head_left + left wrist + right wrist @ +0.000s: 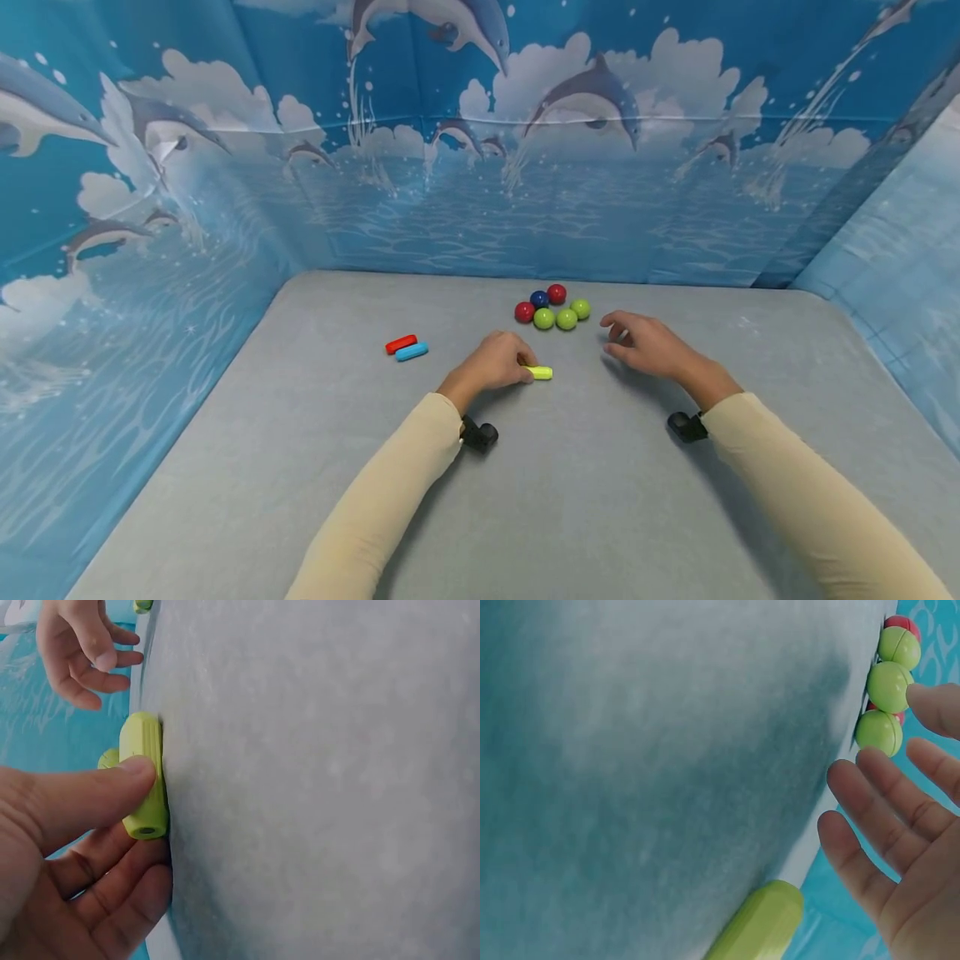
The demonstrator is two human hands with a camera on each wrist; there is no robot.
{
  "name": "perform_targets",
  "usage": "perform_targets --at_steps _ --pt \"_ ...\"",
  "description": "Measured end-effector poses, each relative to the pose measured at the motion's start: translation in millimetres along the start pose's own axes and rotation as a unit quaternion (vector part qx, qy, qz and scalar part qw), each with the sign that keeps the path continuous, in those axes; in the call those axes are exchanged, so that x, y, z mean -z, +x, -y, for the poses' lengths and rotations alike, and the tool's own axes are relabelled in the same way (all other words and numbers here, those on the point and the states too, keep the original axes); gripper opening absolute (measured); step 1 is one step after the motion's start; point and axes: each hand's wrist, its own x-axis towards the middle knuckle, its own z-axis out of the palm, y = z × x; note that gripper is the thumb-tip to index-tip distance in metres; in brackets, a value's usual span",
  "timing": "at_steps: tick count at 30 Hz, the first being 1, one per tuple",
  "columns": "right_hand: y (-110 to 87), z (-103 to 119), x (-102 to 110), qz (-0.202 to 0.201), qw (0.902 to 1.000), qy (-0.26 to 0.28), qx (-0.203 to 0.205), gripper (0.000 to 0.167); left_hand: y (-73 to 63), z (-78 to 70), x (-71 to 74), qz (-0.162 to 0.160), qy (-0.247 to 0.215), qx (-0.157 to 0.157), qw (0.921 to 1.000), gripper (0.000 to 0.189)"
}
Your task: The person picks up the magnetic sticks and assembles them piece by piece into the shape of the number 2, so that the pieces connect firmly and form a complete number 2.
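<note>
And there's the left hand (501, 360), thumb and fingers pinching a yellow-green stick (541, 373), between the right hand (651, 345) and a red stick (401, 344) and blue stick (412, 352) lying side by side. Is it touching the worktop (570, 508)? Can't tell! From the head, its left part hides behind those fingers; the left wrist view delivers ribbed sides and a small dark spot on one end, though a green sliver behind is hard to make out. Over to the right: fingers loosely bent, spread with gaps, near the green balls (566, 319). That wrist view catches the balls' seams, but crops the stick at the bottom. Only the head view gives us the blue ball (539, 299) and both red balls (525, 312) clearly.
</note>
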Motion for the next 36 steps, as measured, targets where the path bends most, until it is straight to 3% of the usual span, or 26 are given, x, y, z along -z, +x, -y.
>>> perform_targets --at_steps 5,10,13,17,22,29,36 --pt "6.5 -2 0 0.0 0.9998 0.017 -0.015 0.041 0.5 -0.6 0.7 0.002 -0.001 -0.004 1.0 0.017" --pt "25.1 0 1 -0.009 0.9984 0.043 -0.036 0.045 0.6 0.8 -1.4 -0.011 -0.014 -0.016 0.9997 0.017" --pt "37.3 0 1 -0.018 0.9993 0.016 -0.03 0.046 1.6 0.7 -3.7 -0.013 -0.019 -0.023 0.9995 0.016" --pt "48.8 1 -1 -0.018 0.9996 -0.018 -0.013 0.042 3.2 0.4 -6.1 -0.007 -0.029 -0.013 0.9995 0.015" --pt "60.3 3 -1 -0.003 0.9995 0.024 -0.019 0.038 4.8 0.2 -7.0 -0.004 -0.042 0.001 0.9991 0.015" --pt "69.3 2 -5 0.016 0.9974 0.053 -0.048 0.031 3.2 1.6 -7.4 0.005 -0.059 0.004 0.9983 0.015" --pt "70.0 -4 -7 -0.005 0.996 0.061 -0.065 0.028 3.6 2.7 -7.6 0.004 -0.063 0.007 0.998 0.016"
